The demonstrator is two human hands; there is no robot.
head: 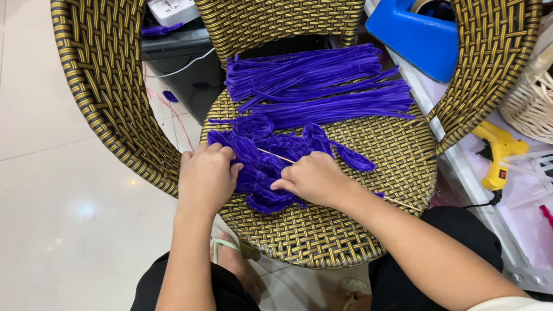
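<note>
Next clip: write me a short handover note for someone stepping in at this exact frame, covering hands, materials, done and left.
Left hand: closed on the purple pipe-cleaner flower lying on the woven chair seat.
Right hand: pinching the flower's petals beside a thin wooden stick that crosses it.
Straight purple pipe cleaners lie in bundles at the back of the seat.
Done: several looped petals are shaped and gathered.
Left: most stems are unbent.
Yellow glue gun lies on the white table, right.
</note>
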